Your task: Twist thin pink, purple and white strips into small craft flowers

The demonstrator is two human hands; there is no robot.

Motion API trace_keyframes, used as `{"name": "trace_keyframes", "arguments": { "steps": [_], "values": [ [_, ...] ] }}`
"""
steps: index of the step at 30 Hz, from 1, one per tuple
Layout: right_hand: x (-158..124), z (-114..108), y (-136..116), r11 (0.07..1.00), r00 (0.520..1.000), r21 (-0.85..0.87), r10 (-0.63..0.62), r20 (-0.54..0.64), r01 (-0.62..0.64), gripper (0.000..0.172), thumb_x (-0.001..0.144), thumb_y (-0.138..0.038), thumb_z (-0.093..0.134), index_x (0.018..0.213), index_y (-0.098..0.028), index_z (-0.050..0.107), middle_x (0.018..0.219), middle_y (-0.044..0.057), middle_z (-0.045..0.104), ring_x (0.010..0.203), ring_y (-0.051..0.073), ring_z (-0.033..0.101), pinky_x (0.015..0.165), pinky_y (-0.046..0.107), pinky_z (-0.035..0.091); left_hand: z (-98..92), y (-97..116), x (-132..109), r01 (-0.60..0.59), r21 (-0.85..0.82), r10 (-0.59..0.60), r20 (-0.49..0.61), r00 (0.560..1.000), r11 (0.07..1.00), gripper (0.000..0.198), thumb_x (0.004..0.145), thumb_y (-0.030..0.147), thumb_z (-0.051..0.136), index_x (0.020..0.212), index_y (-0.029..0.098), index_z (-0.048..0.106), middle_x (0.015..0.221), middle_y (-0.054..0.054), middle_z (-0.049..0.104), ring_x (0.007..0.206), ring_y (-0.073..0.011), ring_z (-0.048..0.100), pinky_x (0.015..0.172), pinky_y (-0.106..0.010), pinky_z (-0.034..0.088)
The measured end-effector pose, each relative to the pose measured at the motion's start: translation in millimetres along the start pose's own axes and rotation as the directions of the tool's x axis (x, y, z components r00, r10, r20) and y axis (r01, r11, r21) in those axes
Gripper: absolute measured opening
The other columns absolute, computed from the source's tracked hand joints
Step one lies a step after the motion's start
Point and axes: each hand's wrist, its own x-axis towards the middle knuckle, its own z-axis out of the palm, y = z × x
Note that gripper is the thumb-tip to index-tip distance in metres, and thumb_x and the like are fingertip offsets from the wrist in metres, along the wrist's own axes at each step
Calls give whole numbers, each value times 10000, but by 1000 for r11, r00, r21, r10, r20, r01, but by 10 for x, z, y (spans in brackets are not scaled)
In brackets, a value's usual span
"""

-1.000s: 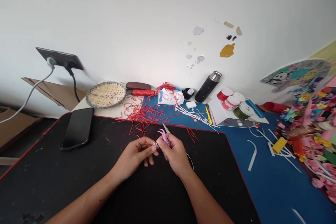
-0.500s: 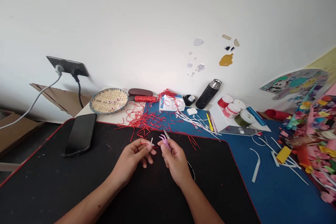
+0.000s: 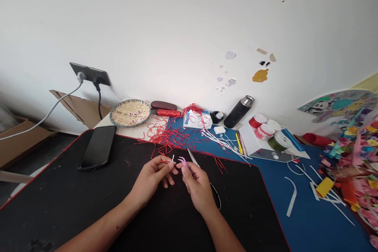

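Over the black mat [image 3: 73,201], my left hand [image 3: 152,179] pinches a small red and white cord piece [image 3: 171,160] between thumb and fingertips. My right hand [image 3: 199,187] is closed round pink tweezers [image 3: 183,161], whose curved tips point at the cord piece from the right. The two hands almost touch. A thin metal tool [image 3: 193,157] lies on the mat just behind my right hand. Cut red cords [image 3: 165,136] are scattered behind both hands.
A black phone [image 3: 99,151] lies at the left of the mat. Along the wall stand a woven basket [image 3: 130,112], a red thread spool [image 3: 169,113], a black flask [image 3: 238,111], tape rolls [image 3: 267,130] and white cords [image 3: 221,138]. Coloured paper scraps [image 3: 354,153] pile up at the right.
My hands drew a little apart and came close again, with the tweezer tips back near the cord piece. The camera has turned left and tilted, shifting the whole scene rightward.
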Motion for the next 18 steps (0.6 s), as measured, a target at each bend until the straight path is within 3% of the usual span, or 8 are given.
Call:
{"name": "trace_keyframes", "arguments": {
  "steps": [9, 18],
  "values": [
    [-1, 11, 52, 998, 999, 33, 51, -10, -51, 561, 950, -644, 597, 1154, -136, 720, 628, -55, 370, 512, 84, 259, 439, 219, 201, 1, -21, 15, -20, -26, 19, -25, 1000, 999, 432, 771, 527, 837, 883, 152, 652, 778, -54, 768, 531, -140, 668, 449, -211, 470],
    [2, 47, 45, 990, 994, 85, 112, -9, -111, 606, 909, -690, 624, 1120, -128, 712, 606, -69, 369, 482, 64, 238, 423, 207, 175, 25, -46, 13, -30, -102, 27, -33, 999, 994, 471, 758, 569, 832, 881, 158, 637, 756, -46, 763, 505, -135, 661, 442, -212, 479]
  ]
}}
